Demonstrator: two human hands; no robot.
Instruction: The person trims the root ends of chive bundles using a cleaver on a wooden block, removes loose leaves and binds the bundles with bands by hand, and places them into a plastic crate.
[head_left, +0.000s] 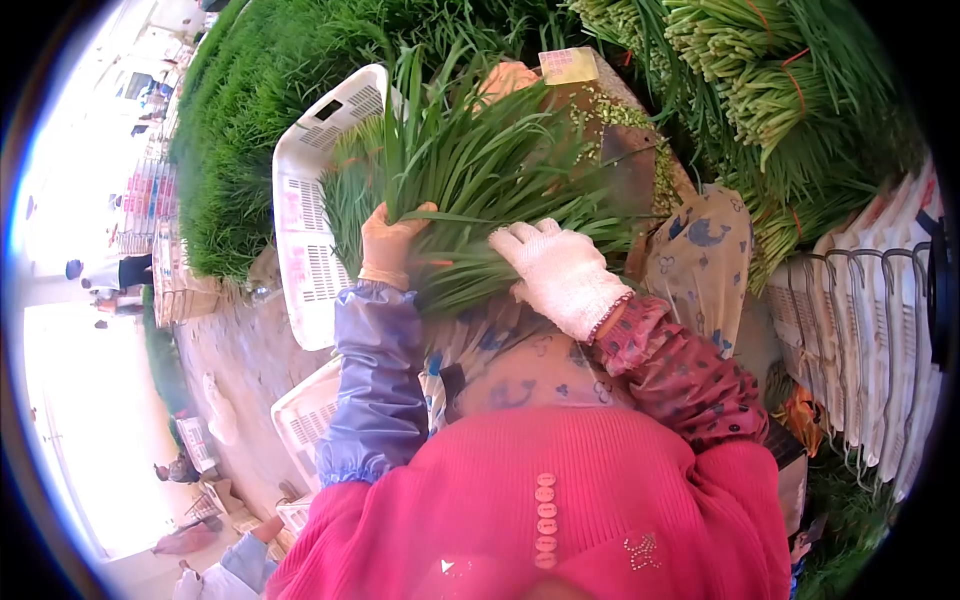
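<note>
A loose bunch of long green garlic chives [480, 175] lies across my lap, its leaves fanning away from me. My left hand [388, 245], in a thin tan glove, is closed around leaves at the bunch's left side, thumb pointing right. On the right side rests my right hand [560, 270] in a white knit glove, its fingers stretched flat over the leaves. An orange band shows among the leaves between the hands. Just left of the bunch, a white plastic basket [300, 225] stands tilted, with more chives inside its far edge.
Tied chive bundles [770, 100] are stacked at upper right, above nested white baskets [850, 320]. A large green heap [250, 130] fills the upper left. Beyond my hands, a board [625, 150] carries cut scraps and a yellow card [568, 66]. Several people are at far left.
</note>
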